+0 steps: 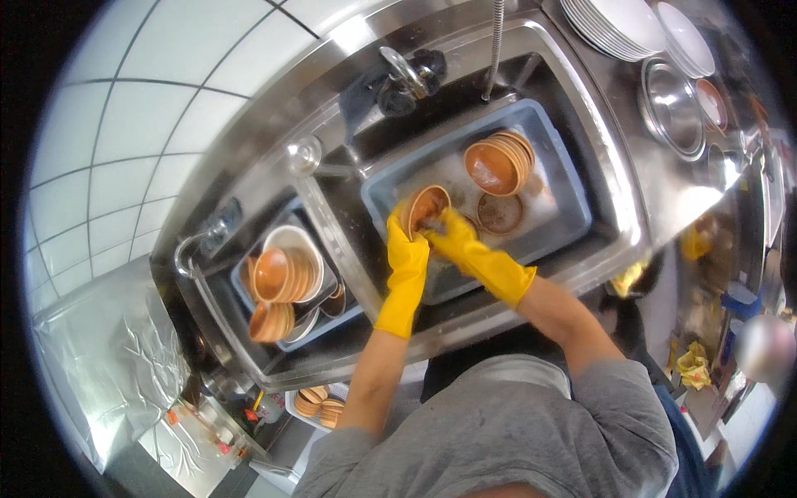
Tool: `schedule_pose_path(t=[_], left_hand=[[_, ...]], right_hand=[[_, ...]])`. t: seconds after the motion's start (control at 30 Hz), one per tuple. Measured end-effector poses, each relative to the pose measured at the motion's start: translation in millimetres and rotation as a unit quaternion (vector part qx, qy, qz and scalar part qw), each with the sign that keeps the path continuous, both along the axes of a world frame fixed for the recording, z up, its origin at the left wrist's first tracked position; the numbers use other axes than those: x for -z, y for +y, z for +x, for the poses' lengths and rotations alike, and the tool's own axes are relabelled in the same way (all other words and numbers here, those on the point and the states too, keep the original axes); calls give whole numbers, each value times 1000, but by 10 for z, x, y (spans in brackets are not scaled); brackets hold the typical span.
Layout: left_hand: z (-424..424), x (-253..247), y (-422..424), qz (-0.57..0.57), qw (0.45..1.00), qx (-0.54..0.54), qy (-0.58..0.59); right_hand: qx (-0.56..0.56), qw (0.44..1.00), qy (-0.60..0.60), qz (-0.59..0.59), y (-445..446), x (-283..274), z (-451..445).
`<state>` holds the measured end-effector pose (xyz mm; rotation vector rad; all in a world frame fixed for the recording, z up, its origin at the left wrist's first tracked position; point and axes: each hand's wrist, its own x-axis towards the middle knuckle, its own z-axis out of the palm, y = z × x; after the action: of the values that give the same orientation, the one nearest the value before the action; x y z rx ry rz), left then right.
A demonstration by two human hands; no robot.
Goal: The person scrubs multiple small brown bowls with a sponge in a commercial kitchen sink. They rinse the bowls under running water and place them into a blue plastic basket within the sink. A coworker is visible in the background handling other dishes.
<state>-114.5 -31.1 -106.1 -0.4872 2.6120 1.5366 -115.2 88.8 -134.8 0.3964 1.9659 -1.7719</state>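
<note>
My left hand [408, 246], in a yellow rubber glove, grips an orange-brown bowl [431, 202] and tilts it above a blue-grey plastic tub [578, 177]. At the bowl's lower rim is my right hand [464, 243], gloved alike, its fingers reaching to the inside. Motion blurs those fingers, and whether they hold a scrubber cannot be made out. Cloudy, foamy water [417, 180] lies in the tub. A stack of similar bowls [495, 168] leans at the tub's far right, and another bowl [500, 213] sits low in the water beside it.
In the left sink, stacked orange bowls [274, 277] and a white container [296, 239] fill another tub. A faucet [405, 71] and a metal hose [496, 50] rise behind. White plates [616, 28] and steel bowls [675, 106] stand right. A basket of bowls [320, 404] sits below left.
</note>
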Motion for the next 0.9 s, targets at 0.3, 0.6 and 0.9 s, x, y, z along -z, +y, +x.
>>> schedule_pose_path(t=[0.3, 0.6, 0.9], left_hand=[[-176, -198, -211, -38, 953, 102, -283], [-653, 248, 38, 45, 931, -62, -356], [-718, 884, 6, -36, 948, 48, -313]], right_hand=[[-307, 750, 444, 383, 478, -18, -475], [-45, 940, 59, 333, 597, 396, -219], [-252, 889, 110, 365, 367, 532, -540]])
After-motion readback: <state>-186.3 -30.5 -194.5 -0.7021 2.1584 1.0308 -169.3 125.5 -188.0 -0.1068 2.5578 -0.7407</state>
